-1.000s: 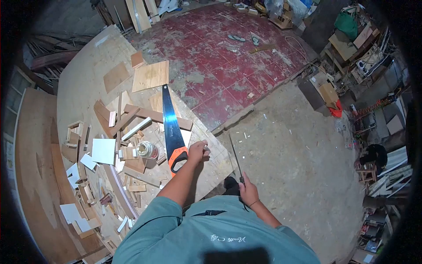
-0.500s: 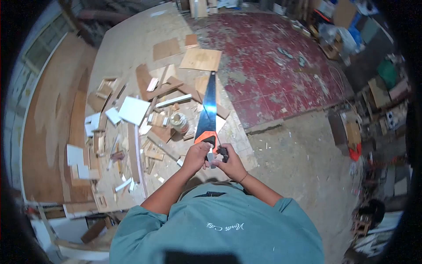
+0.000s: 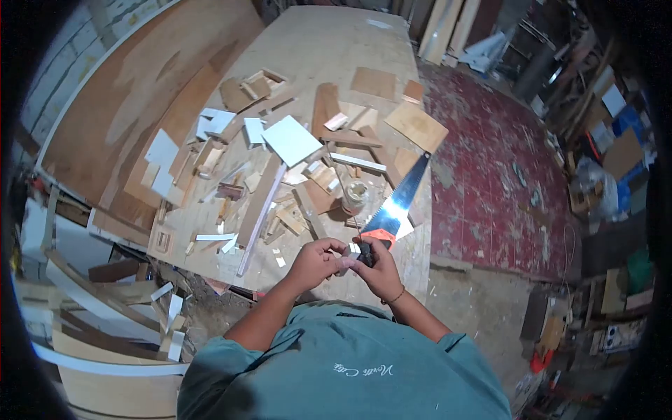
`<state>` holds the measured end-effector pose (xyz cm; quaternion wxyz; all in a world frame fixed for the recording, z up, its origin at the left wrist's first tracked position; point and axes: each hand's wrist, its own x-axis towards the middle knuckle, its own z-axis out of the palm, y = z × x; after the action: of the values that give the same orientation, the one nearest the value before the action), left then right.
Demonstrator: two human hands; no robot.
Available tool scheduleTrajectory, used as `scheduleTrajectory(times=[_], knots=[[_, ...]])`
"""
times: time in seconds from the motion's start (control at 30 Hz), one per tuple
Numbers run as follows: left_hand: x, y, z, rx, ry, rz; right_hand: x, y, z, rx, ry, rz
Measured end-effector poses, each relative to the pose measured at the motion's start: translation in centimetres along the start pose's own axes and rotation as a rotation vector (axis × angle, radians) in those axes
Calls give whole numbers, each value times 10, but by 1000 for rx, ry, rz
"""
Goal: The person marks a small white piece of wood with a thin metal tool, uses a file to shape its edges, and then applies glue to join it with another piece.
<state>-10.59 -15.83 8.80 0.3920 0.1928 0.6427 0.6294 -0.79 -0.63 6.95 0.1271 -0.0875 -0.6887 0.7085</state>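
Close to my body, at the near edge of the wooden table, both my hands meet around small items. My left hand (image 3: 318, 266) is closed on a small white-and-grey block (image 3: 355, 250). My right hand (image 3: 381, 269) is closed around a small black object (image 3: 365, 255), which touches the block; its details are too small to tell. Just beyond my fingers lies a handsaw (image 3: 400, 203) with an orange and black handle, its blade pointing away to the right. A glass jar (image 3: 355, 196) stands left of the saw.
Wood offcuts and a white square panel (image 3: 292, 141) lie scattered over the table (image 3: 336, 35). A thin board (image 3: 416, 127) sits at its right edge. Large plywood sheets (image 3: 140, 77) lean at the left. Red flooring (image 3: 483, 168) lies to the right.
The view has swung left, so the table and saw appear farther right. My hands have turned the small block, whose white end now faces up, and the black object is closer to it.
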Motion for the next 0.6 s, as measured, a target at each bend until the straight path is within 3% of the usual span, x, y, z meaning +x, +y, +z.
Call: scheduleTrajectory(times=[0.07, 0.1, 0.17, 0.33, 0.47, 0.53, 0.6], knots=[[-3, -7, -11, -45, 14, 27, 7, -7, 5, -40, -82, 131], [-5, -8, -14, -76, 31, 43, 11, -10, 11, 113, -98, 102], [-8, -11, -21, -107, 59, 67, 16, -7, 18, 134, -93, 58], [-8, -16, -28, 162, 165, 283, 30, -12, 27, 62, -106, 63], [-10, 11, -33, 287, 132, 241, 37, -19, 25, 46, -112, -1], [-6, 19, -32, 507, 137, 332, 38, -24, 21, -37, -129, -32], [1, 17, -31, 521, 116, 364, 38, -24, 16, -80, -105, -29]])
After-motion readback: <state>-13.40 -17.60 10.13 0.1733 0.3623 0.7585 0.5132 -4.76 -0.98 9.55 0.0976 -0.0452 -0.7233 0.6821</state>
